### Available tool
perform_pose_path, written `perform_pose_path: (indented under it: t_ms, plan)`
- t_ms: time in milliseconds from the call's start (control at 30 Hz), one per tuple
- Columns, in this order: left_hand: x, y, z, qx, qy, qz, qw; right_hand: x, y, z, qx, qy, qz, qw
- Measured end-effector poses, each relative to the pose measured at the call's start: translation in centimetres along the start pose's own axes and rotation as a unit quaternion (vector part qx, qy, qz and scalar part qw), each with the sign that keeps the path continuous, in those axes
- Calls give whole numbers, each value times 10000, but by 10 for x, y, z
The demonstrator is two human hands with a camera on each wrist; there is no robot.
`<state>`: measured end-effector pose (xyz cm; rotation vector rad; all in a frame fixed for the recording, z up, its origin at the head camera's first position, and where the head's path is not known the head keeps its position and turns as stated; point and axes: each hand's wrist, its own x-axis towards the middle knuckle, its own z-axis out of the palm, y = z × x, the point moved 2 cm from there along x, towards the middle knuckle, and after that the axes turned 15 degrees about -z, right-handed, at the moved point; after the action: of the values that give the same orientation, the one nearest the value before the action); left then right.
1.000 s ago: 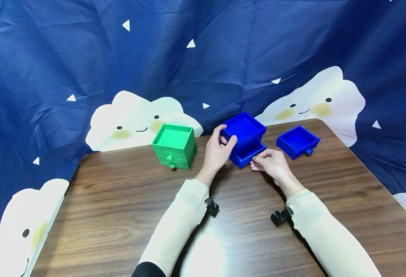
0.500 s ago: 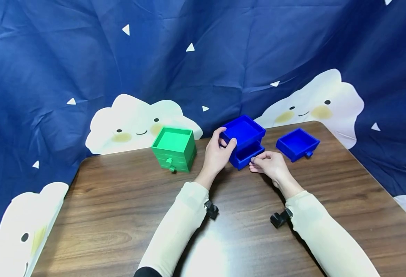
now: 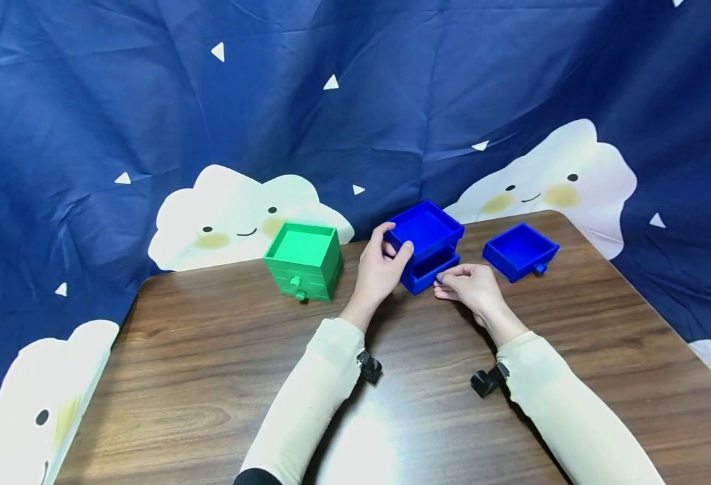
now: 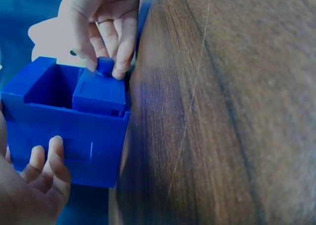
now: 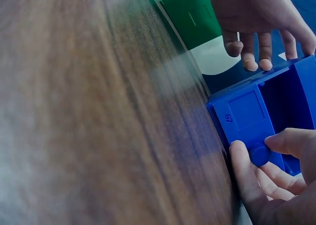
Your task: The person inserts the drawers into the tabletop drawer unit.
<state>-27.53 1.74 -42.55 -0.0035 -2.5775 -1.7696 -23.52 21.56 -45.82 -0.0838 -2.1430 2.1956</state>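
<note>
A small blue drawer cabinet point(image 3: 426, 229) with a tray-like top stands near the back of the table. My left hand point(image 3: 381, 269) holds it by its left side, thumb at the front corner and fingers along the side wall. Low in the cabinet, the blue drawer point(image 3: 437, 266) sticks out a little; above it is an open slot point(image 4: 54, 87). With thumb and fingers, my right hand point(image 3: 473, 289) pinches the round knob point(image 5: 259, 153) on that drawer's front. A second blue drawer point(image 3: 521, 249) lies apart on the table, right of the cabinet, its knob facing front.
To the left stands a green drawer cabinet point(image 3: 303, 259) with two knobs on its front. A dark blue curtain point(image 3: 391, 101) with white clouds hangs behind the wooden table point(image 3: 209, 364). Black wrist cameras sit on both sleeves.
The lower blue drawer has slid slightly further into the cabinet, my right hand moving in with its knob. My left hand keeps its hold on the cabinet. The head view has shifted slightly.
</note>
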Motion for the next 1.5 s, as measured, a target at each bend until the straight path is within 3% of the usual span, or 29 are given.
perform_pose_path:
  t_ms: [867,1500]
  plan:
    - [1,-1,1,90,65,78,9999,4,0,4,-156,25,17,9999]
    - [1,0,0,57,34,-53,10000,-16,-11,-13,-111,-185,-213,9995]
